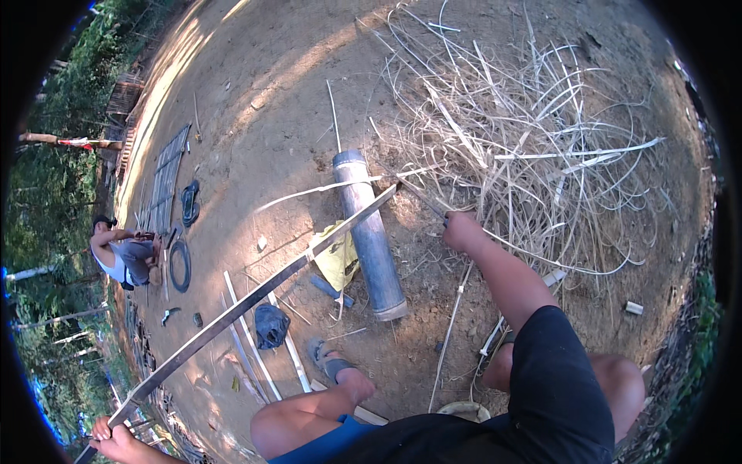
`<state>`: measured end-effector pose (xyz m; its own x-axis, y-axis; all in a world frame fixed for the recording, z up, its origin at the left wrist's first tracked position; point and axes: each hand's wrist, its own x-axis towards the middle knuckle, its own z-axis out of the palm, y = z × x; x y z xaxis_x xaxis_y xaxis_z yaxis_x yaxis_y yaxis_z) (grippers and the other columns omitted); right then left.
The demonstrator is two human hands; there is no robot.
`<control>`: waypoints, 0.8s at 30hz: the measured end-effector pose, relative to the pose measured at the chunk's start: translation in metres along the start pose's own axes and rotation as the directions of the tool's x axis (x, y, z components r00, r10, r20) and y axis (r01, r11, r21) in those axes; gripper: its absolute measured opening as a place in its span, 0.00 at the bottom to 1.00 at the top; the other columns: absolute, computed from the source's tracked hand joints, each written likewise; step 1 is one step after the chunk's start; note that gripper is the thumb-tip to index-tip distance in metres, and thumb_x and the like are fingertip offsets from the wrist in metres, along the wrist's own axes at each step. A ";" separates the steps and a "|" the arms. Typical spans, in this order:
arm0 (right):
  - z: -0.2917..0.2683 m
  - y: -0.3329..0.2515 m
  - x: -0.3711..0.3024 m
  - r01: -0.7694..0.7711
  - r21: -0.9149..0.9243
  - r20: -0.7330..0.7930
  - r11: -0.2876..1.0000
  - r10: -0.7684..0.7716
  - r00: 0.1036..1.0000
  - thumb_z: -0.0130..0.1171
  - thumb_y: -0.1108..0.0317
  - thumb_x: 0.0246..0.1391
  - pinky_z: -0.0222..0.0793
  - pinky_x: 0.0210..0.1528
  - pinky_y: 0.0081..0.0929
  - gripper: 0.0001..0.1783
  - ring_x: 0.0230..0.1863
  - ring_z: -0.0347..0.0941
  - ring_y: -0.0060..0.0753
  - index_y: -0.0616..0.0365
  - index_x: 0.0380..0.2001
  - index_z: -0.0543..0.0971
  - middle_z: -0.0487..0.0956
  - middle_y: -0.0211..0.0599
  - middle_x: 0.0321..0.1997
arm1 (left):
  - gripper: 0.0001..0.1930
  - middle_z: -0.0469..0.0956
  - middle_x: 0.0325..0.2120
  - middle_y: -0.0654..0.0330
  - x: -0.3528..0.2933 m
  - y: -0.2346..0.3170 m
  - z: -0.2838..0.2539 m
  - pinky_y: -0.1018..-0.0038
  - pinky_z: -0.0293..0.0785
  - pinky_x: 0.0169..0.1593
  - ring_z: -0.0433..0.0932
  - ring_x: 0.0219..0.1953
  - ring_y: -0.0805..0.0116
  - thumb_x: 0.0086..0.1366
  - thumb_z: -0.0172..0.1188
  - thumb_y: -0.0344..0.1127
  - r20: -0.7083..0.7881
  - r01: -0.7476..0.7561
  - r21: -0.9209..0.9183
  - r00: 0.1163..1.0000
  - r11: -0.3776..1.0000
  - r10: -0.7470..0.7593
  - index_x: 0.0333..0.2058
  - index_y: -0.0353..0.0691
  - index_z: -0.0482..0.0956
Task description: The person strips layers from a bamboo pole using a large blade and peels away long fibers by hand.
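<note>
My left hand (114, 442), at the lower left, is closed around a long split bamboo strip (255, 294). The strip runs up and to the right, dark on one face and pale along its edge. My right hand (464, 231) is closed on the handle of a knife (427, 203), most of the handle hidden by my fingers. Its thin blade points up and left, close to the far end of the strip; I cannot tell if they touch. Beneath that end lies a thick grey bamboo section (376, 259), with a thin pale sliver (317, 189) across its upper part.
A big tangle of bamboo shavings (510, 131) covers the ground at the right. Beside the bamboo section are a yellow sack (338, 265) and a black plastic bag (272, 325). Another person (127, 255) squats at the far left, near a black coil (179, 265) and a slatted panel (164, 182).
</note>
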<state>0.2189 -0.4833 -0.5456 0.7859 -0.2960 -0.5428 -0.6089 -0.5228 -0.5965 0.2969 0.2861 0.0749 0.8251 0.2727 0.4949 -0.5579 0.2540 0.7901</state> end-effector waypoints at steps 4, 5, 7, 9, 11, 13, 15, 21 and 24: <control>-0.013 -0.052 -0.041 0.201 -0.067 0.082 0.977 -0.196 0.977 0.54 0.70 0.49 0.73 0.49 0.44 0.18 0.46 0.77 0.52 0.54 0.45 0.77 0.80 0.49 0.44 | 0.31 0.55 0.10 0.64 -0.010 0.003 -0.006 0.76 0.51 0.19 0.53 0.12 0.72 0.72 0.32 0.61 -0.075 -0.009 0.028 0.997 1.000 0.011 0.18 0.44 0.59; -0.011 -0.057 -0.045 0.289 -0.087 0.081 0.953 -0.282 0.956 0.54 0.69 0.49 0.73 0.49 0.44 0.18 0.47 0.77 0.52 0.53 0.45 0.77 0.80 0.49 0.44 | 0.30 0.55 0.10 0.64 -0.005 0.011 -0.019 0.76 0.51 0.19 0.53 0.13 0.72 0.72 0.32 0.61 -0.088 -0.006 0.033 0.996 0.999 0.009 0.18 0.44 0.59; 0.005 -0.016 -0.017 0.112 -0.057 0.072 0.992 -0.108 0.992 0.54 0.69 0.50 0.72 0.52 0.44 0.17 0.50 0.76 0.53 0.55 0.45 0.78 0.79 0.51 0.46 | 0.30 0.55 0.11 0.64 0.006 0.003 -0.025 0.76 0.51 0.19 0.53 0.13 0.72 0.73 0.33 0.59 -0.093 0.015 0.007 0.996 1.000 -0.014 0.18 0.44 0.59; 0.001 0.020 0.015 -0.127 -0.025 0.055 0.992 0.128 0.990 0.57 0.68 0.48 0.71 0.53 0.45 0.17 0.51 0.75 0.55 0.58 0.44 0.78 0.79 0.54 0.46 | 0.29 0.55 0.11 0.64 0.010 -0.013 -0.021 0.76 0.52 0.19 0.53 0.13 0.72 0.73 0.34 0.58 -0.088 0.017 -0.032 0.996 0.999 -0.019 0.18 0.44 0.59; -0.007 0.015 0.020 -0.127 -0.061 0.066 0.990 0.131 0.989 0.57 0.68 0.48 0.71 0.53 0.45 0.17 0.51 0.75 0.55 0.59 0.43 0.78 0.79 0.55 0.47 | 0.28 0.56 0.11 0.64 0.007 -0.014 -0.019 0.76 0.52 0.19 0.53 0.13 0.72 0.73 0.34 0.57 -0.084 0.008 -0.029 0.996 1.000 -0.011 0.18 0.44 0.58; -0.014 -0.006 0.007 -0.085 -0.082 0.042 0.993 0.089 0.995 0.57 0.67 0.48 0.72 0.52 0.44 0.16 0.50 0.76 0.55 0.61 0.42 0.79 0.79 0.56 0.46 | 0.28 0.56 0.12 0.64 -0.005 -0.016 -0.016 0.76 0.52 0.19 0.53 0.13 0.72 0.74 0.35 0.56 -0.085 0.006 -0.018 0.996 1.000 -0.007 0.18 0.44 0.58; -0.007 -0.016 -0.012 0.002 -0.085 -0.032 0.996 -0.004 0.999 0.57 0.67 0.48 0.73 0.50 0.44 0.15 0.47 0.77 0.56 0.62 0.40 0.80 0.80 0.55 0.44 | 0.29 0.56 0.12 0.64 -0.029 -0.031 0.002 0.76 0.53 0.20 0.53 0.13 0.72 0.73 0.34 0.57 -0.083 0.010 -0.044 0.996 0.999 -0.013 0.18 0.44 0.59; 0.017 0.027 0.023 -0.047 -0.057 0.006 0.997 0.048 0.999 0.59 0.67 0.49 0.75 0.40 0.42 0.12 0.37 0.80 0.53 0.66 0.33 0.80 0.81 0.53 0.35 | 0.29 0.56 0.13 0.64 -0.076 -0.049 0.056 0.76 0.53 0.20 0.54 0.14 0.72 0.73 0.33 0.60 0.002 -0.018 -0.117 1.000 0.993 0.019 0.20 0.43 0.61; 0.039 0.042 0.019 -0.054 0.278 0.189 0.959 0.001 0.982 0.59 0.70 0.48 0.72 0.28 0.38 0.07 0.26 0.75 0.41 0.65 0.28 0.78 0.77 0.45 0.25 | 0.32 0.57 0.12 0.66 -0.099 -0.057 0.074 0.77 0.54 0.21 0.55 0.14 0.74 0.71 0.33 0.64 0.107 0.029 -0.233 0.994 0.972 -0.004 0.22 0.41 0.64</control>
<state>0.2036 -0.4795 -0.6043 0.7510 -0.1404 -0.6452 -0.6565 -0.2633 -0.7068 0.2533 0.1758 0.0077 0.8320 0.1713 0.5277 -0.5396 0.4706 0.6981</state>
